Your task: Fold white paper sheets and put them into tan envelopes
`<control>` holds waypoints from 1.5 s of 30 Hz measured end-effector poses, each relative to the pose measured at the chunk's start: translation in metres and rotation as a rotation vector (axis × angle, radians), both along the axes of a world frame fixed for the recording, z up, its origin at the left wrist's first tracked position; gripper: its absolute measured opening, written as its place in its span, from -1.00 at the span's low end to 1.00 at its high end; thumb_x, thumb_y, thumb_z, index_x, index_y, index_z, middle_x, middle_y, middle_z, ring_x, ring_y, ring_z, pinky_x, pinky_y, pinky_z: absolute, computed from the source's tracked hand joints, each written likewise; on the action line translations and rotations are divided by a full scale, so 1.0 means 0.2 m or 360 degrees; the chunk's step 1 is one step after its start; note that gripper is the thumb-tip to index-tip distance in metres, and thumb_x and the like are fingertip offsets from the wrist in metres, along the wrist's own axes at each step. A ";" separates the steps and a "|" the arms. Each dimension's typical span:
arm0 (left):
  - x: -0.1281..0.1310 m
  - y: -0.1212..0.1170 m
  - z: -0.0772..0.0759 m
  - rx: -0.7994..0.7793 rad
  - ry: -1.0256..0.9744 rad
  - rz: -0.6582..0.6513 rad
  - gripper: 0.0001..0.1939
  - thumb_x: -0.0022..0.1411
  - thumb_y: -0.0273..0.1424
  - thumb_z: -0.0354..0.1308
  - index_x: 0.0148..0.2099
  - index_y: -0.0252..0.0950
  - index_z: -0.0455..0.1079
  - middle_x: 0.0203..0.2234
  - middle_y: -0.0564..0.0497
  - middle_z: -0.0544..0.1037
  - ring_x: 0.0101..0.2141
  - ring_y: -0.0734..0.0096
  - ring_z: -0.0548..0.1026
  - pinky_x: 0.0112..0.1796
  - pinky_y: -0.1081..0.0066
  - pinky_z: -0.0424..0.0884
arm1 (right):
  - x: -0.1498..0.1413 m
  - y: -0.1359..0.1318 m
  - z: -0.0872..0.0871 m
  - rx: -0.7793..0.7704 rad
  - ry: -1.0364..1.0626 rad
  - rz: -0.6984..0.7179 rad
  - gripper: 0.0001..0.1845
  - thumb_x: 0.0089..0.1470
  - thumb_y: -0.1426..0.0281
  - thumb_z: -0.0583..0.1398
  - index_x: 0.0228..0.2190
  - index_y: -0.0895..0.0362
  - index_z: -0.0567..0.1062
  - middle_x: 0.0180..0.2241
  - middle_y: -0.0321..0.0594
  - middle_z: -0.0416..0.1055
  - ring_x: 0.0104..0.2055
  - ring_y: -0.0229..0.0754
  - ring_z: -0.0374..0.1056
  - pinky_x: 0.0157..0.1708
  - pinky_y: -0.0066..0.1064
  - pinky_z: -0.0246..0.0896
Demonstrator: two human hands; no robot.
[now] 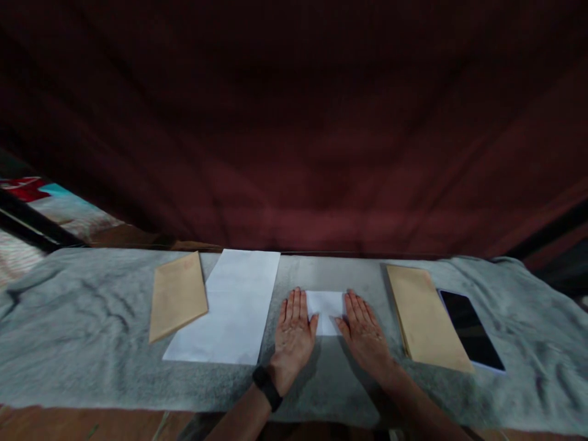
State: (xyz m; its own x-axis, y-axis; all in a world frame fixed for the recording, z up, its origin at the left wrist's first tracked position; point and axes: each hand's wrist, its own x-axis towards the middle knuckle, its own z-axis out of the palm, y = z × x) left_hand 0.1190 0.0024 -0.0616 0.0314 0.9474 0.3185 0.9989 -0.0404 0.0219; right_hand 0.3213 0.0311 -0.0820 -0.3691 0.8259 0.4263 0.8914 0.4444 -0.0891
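Observation:
A small folded white paper (325,302) lies on the grey cloth in front of me, with crease lines showing on it. My left hand (294,327) lies flat over its left edge, fingers stretched forward and thumb on the paper. Over the right edge rests my right hand (364,327), also flat, its thumb pointing inward. The strip of paper between the hands is visible; the parts beneath them are hidden. A black band (267,388) circles my left wrist.
Larger white sheets (234,312) lie to the left, partly under a brown envelope (178,296). On the right are a stack of brown envelopes (427,318) and a dark-screened phone (471,331). Grey cloth (105,361) covers the surface; a dark red curtain (312,153) hangs behind.

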 end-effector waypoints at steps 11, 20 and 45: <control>0.04 0.02 0.05 0.0089 -0.0051 -0.0234 -0.39 0.46 -0.33 -0.13 0.46 -0.47 -0.01 0.40 -0.26 0.13 0.39 0.09 0.07 0.32 0.03 0.15 | -0.01 -0.01 0.04 -0.0121 -0.0020 -0.0066 -0.36 0.42 0.20 -0.06 0.34 0.34 0.17 0.36 0.12 0.13 0.40 0.05 0.06 0.36 -0.02 -0.04; 0.07 0.01 0.05 -0.0096 -0.0012 -0.0399 -0.39 0.48 -0.19 -0.10 0.43 -0.38 0.10 0.40 -0.19 0.15 0.39 0.10 0.10 0.33 0.01 0.12 | 0.04 0.14 0.18 -0.0406 0.0068 -0.0062 -0.51 0.36 0.43 -0.03 0.24 0.19 0.36 0.25 -0.04 0.35 0.30 -0.05 0.23 0.28 -0.13 0.09; 0.02 0.07 0.38 0.0529 -0.0254 -0.0226 -0.46 0.45 -0.38 -0.03 0.42 -0.33 0.11 0.30 -0.27 0.33 0.39 -0.04 0.07 0.33 -0.22 -0.10 | 0.07 0.27 0.49 -0.0196 0.0992 0.0327 -0.73 0.38 0.33 0.06 -0.20 0.07 0.56 -0.19 -0.15 0.47 -0.07 -0.12 0.43 0.00 -0.30 0.36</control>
